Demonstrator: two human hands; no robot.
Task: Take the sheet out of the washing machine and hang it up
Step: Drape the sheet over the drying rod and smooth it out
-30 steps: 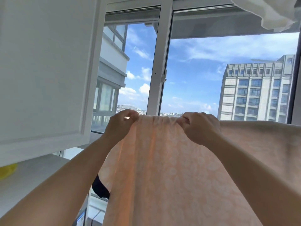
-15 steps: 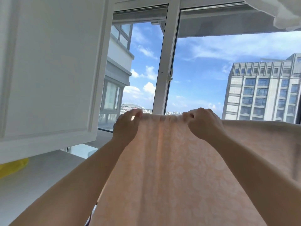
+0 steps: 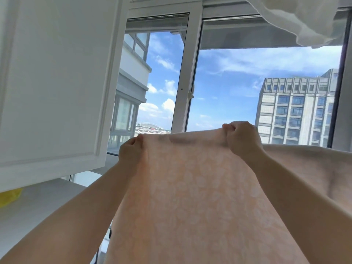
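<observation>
both hands pinch the sheet (image 3: 190, 197) top edge. left hand (image 3: 131, 152) sits lower, right hand (image 3: 242, 139) higher by the window (image 3: 187, 73)

One peach-coloured patterned fabric sheet (image 3: 190, 197) is seen in the lower middle of the frame, and two bare hands are counted on its upper edge: the left hand (image 3: 131, 152) and the right hand (image 3: 242, 139). One white cabinet door (image 3: 57, 82) is counted at the upper left, one white cloth (image 3: 308, 20) at the upper right, and one yellow object (image 3: 9, 196) at the left edge.

A white table (image 3: 43, 202) is seen at lower left; a yellow object (image 3: 8, 196), partly hidden, lies on it.
</observation>
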